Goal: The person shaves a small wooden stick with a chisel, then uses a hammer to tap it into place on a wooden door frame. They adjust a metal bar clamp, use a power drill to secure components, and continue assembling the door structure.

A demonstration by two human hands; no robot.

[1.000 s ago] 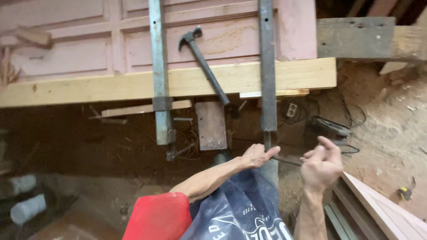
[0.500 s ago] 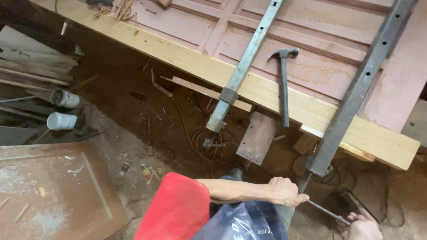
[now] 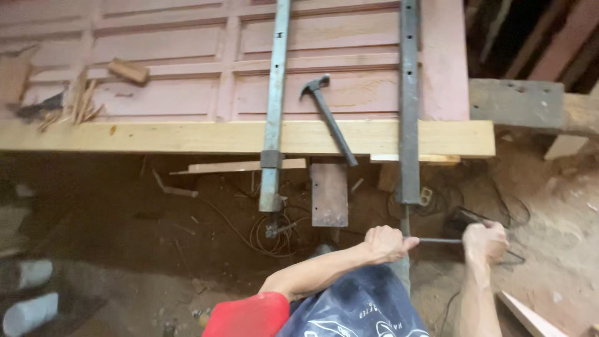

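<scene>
Your left hand (image 3: 384,243) curls around the handle bar (image 3: 437,240) | your right hand (image 3: 485,243) fists its other end | bar clamp (image 3: 409,100) spans the pink door (image 3: 187,56) | hammer (image 3: 327,115) lies beside it

1. The left hand (image 3: 385,242) and right hand (image 3: 485,242) both grip a thin rod (image 3: 440,240) under a long clamp (image 3: 409,100).
2. A hammer (image 3: 327,115) lies on the plank (image 3: 156,136).
3. A pink door (image 3: 187,56) lies behind.

Hammer (image 3: 329,117) on plank (image 3: 156,136), between two bar clamps (image 3: 274,106)
</scene>
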